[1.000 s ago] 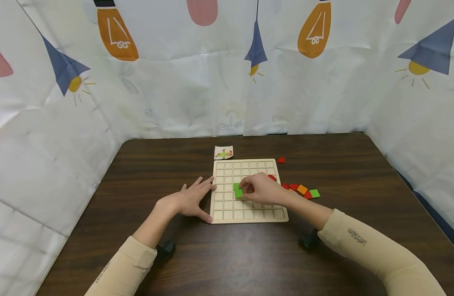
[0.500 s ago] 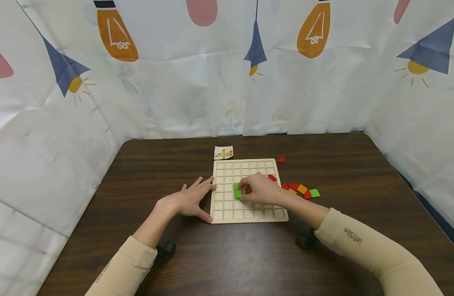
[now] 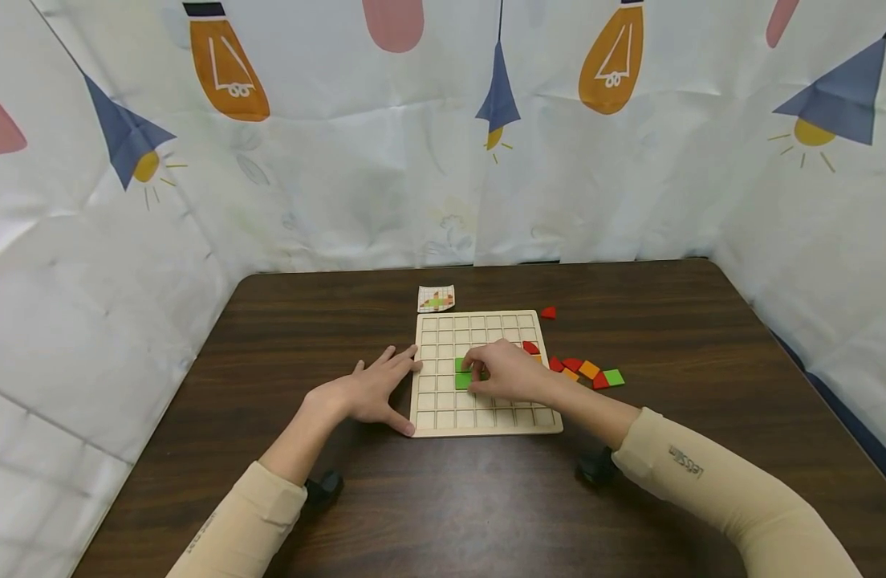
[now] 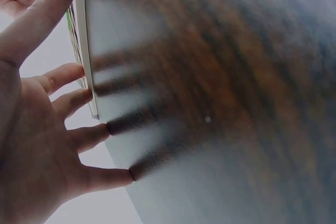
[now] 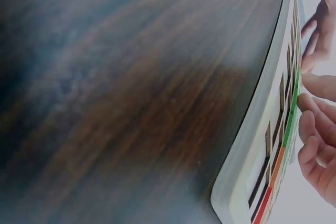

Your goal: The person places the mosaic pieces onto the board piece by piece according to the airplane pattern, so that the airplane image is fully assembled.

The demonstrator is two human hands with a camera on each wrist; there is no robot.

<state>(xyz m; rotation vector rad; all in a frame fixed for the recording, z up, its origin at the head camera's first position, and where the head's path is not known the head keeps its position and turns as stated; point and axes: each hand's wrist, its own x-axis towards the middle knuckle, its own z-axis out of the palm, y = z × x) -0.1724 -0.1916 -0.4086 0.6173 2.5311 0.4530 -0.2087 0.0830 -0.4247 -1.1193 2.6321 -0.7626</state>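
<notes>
"Where could a hand reach the board (image 3: 443, 403)?"

"Over the tabletop (image 3: 457, 506) on the person's side, between the sleeves (image 3: 244, 522)."

"And from the left or right?"

"The left hand (image 3: 376, 391) blocks the left rim; the right hand (image 3: 508, 371) covers the middle, its forearm (image 3: 602, 411) crossing the right rim near loose pieces (image 3: 590, 370)."

"The far side?"

"There's room between the card (image 3: 436, 299) and the lone red piece (image 3: 549, 312)."

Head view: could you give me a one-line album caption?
Left hand at the edge of a gridded board, right hand at its green tiles.
</notes>
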